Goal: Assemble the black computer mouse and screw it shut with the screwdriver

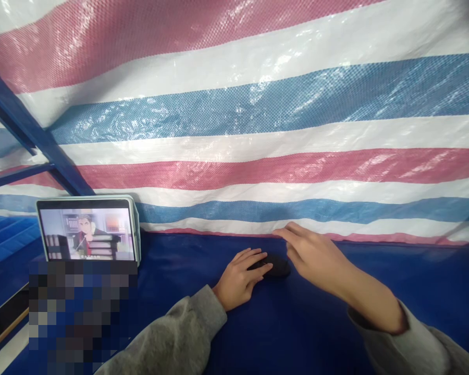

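Note:
A small black object (277, 264), perhaps a computer mouse, lies on the dark blue surface (297, 328). My left hand (240, 277) rests at its left end, fingers spread with the tips touching it. Just right of the black object, my right hand (307, 253) is raised a little, its index finger and thumb drawn close together and pointing left. Whether anything small sits between those fingertips is too hard to make out. Grey sleeves cover both forearms.
A tablet (88, 234) showing an animated picture stands at the left. Behind the surface hangs a red, white and blue striped sheet (258, 120). A blue metal frame (23, 120) slants down at the left. Below the tablet, an area is pixelated.

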`<state>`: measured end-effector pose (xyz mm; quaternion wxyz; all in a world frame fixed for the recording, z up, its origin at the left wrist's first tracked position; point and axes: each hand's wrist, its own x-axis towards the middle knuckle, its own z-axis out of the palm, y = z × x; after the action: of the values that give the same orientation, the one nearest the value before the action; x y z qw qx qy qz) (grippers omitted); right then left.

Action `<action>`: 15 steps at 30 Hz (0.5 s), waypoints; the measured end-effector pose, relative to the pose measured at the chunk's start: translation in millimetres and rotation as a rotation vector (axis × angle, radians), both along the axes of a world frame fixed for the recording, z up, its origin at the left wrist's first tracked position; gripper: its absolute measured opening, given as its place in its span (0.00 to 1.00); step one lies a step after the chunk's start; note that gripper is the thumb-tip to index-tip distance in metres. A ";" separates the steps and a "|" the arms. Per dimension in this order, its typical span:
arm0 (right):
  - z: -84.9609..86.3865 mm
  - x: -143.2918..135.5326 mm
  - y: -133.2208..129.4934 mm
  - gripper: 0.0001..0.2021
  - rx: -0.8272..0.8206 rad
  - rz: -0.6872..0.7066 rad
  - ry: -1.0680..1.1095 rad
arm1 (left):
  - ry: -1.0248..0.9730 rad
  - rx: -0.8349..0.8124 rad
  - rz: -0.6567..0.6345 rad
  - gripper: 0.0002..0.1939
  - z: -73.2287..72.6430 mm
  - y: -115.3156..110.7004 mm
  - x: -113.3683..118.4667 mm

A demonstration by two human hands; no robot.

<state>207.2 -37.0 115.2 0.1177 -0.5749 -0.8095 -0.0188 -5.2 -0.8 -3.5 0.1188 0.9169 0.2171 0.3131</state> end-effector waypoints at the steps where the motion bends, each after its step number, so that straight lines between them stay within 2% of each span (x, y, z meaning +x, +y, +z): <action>1: -0.1 0.0 0.4 0.21 -0.008 -0.004 -0.019 | -0.002 0.001 0.000 0.20 0.6 -0.2 0.1; 5: 0.1 0.5 1.8 0.20 -0.006 -0.042 -0.014 | 0.001 -0.002 -0.001 0.20 0.5 -0.4 0.0; 15: -2.3 -0.5 1.2 0.18 0.014 -0.025 0.082 | 0.018 0.009 0.017 0.20 0.6 -0.6 0.0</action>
<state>206.7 -35.9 112.9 0.1544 -0.5843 -0.7967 -0.0023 -5.2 -1.4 -2.9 0.1099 0.9184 0.2246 0.3066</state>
